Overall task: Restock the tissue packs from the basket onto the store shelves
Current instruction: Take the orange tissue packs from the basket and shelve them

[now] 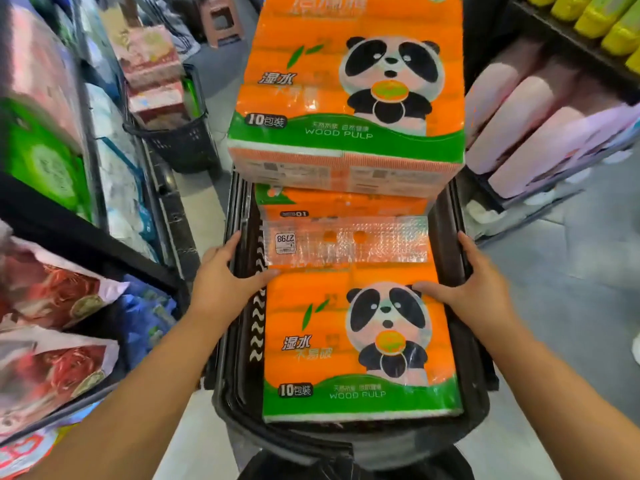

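While a second pack (346, 81) sits stacked beyond, left hand (221, 282) and right hand (474, 282) flank the near panda tissue pack (346, 341) in the basket (476, 393), fingers straight, thumbs resting on it.

Entry: one person, recorded from the head-worn camera; only hands and forearms are shown.

1. The left hand (221, 282) is bare, with fingers and thumb uncovered.
2. The right hand (474, 285) is bare likewise.
3. The left forearm (138, 386) is uncovered along the whole length shown, down to the lower edge.
4. The right forearm (554, 375) is uncovered along the whole length shown.

Both forearms are rendered broader toward the picture edge. Fingernails are too blurred to be described. Some black fabric (346, 462) is seen at bottom centre; whether it is worn cannot be told.
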